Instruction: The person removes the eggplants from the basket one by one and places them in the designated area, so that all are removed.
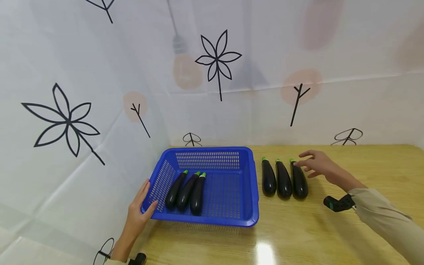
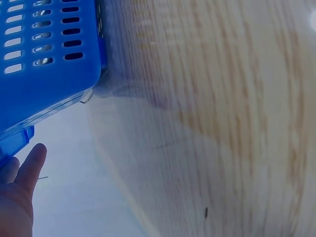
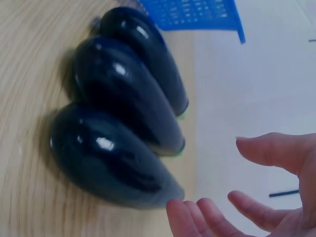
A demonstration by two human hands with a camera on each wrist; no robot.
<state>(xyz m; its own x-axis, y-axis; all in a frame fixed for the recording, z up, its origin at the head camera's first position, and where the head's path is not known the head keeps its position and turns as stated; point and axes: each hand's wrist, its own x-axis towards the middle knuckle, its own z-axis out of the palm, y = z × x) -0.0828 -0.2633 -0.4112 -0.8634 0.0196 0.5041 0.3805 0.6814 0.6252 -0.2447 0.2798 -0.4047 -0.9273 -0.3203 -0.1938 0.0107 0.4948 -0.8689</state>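
A blue plastic basket (image 1: pixel 216 220) stands on the table with three dark eggplants (image 1: pixel 182 192) lying side by side in its left half. My left hand (image 1: pixel 139 209) rests at the basket's left rim, thumb and fingers spread; the left wrist view shows its fingers (image 2: pixel 30 168) beside the blue rim. Right of the basket, three more eggplants lie in a row on the table, green stem ends away from me. Over the stem end of the rightmost eggplant (image 1: pixel 299 181) hovers my right hand (image 1: pixel 316 163), fingers apart and slightly bent. Nothing is between its thumb and fingers in the right wrist view.
The wooden table (image 1: pixel 371 176) runs back to a white printed cloth (image 1: pixel 265 110) hanging behind it. The cloth continues along the left side, close to the basket and my left hand. A black wrist device (image 1: pixel 338 203) sits on my right forearm.
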